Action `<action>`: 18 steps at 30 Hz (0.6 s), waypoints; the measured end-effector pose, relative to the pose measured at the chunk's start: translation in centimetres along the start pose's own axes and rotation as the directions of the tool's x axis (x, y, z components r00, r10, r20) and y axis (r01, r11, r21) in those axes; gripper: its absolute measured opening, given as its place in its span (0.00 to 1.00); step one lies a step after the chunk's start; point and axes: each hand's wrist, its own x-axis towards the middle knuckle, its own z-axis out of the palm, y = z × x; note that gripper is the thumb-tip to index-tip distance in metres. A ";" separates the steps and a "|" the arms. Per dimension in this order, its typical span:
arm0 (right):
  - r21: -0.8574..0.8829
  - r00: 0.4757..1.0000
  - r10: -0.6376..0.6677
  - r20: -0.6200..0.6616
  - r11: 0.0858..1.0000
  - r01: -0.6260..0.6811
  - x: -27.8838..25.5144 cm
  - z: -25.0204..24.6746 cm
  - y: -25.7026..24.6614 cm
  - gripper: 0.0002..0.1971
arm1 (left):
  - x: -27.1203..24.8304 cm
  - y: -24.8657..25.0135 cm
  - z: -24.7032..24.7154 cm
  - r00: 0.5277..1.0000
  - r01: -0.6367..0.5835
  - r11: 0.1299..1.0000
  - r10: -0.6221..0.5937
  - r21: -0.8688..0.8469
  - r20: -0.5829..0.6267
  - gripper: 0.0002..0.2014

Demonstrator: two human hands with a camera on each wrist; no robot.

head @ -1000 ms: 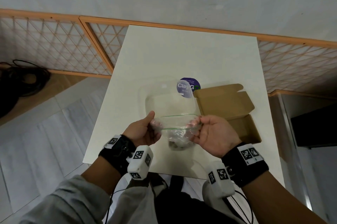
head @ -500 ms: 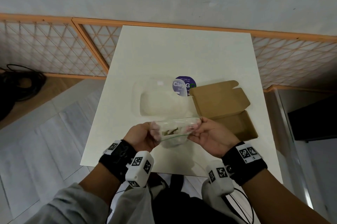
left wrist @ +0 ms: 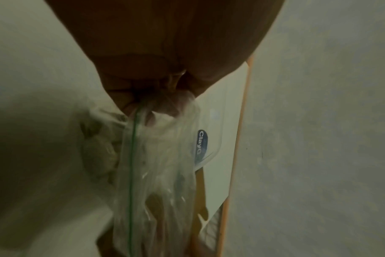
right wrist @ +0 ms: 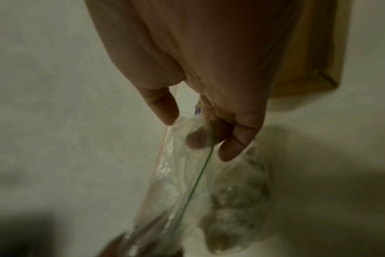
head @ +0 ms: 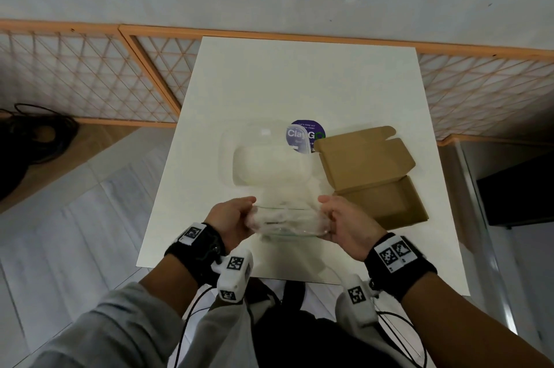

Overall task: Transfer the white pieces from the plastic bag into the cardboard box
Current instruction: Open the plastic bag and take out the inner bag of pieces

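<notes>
A clear plastic zip bag with a green seal line is stretched between both hands over the near part of the white table. My left hand pinches its left end; my right hand pinches its right end. Whitish pieces bunch inside the bag below the seal. The open brown cardboard box lies to the right of the right hand, its lid folded back.
A clear plastic container sits just beyond the bag, with a round purple sticker behind it. An orange lattice fence runs along the table's far side. Black cables lie on the floor at left.
The bag's mouth has been flattened and pulled taut sideways between both hands, and the hands sit slightly farther apart. The view has shifted a little.
</notes>
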 end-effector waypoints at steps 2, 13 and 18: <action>-0.353 0.990 -0.139 -0.029 0.928 0.120 -0.9 0.2 -0.2 0.20 | 0.3 -0.3 -0.6 0.999 -0.028 0.998 0.029 0.053 -0.020 0.12; -0.949 0.830 -0.468 0.302 -0.225 0.219 -1.5 1.6 1.3 0.15 | -3.8 1.2 0.0 0.869 -0.412 0.436 0.451 0.800 0.203 0.27; -0.958 0.812 -0.519 0.267 -0.055 0.281 -1.6 2.4 0.4 0.13 | -3.3 -0.1 -0.3 0.783 -0.361 -0.101 0.507 0.927 0.360 0.13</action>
